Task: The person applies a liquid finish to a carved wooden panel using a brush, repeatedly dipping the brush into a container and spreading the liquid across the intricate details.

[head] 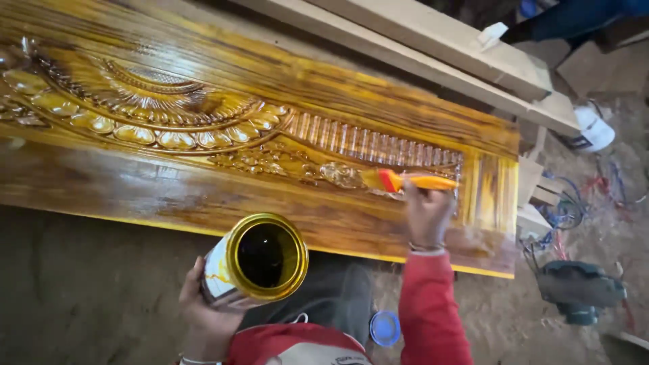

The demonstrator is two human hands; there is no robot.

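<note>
Brush (399,180) in the right hand (427,215), fingers closed round its orange handle, bristles laid on the carved band of the door (203,196), which lies flat and glossy with wet amber finish. Left hand (203,307) is wrapped round the open tin (260,260), tilted toward the camera near the door's front edge, dark liquid inside. Brush looks light and stiff in the handle, soft at the tip; best held mid-handle, clear of the red ferrule. Tin likely has some weight and a slick, drip-streaked side (grip low on the body, kept level). Door's left end runs out of frame, and the bristle tips blur into the carving. Blue lid (385,328) lies on the floor by the knee
</note>
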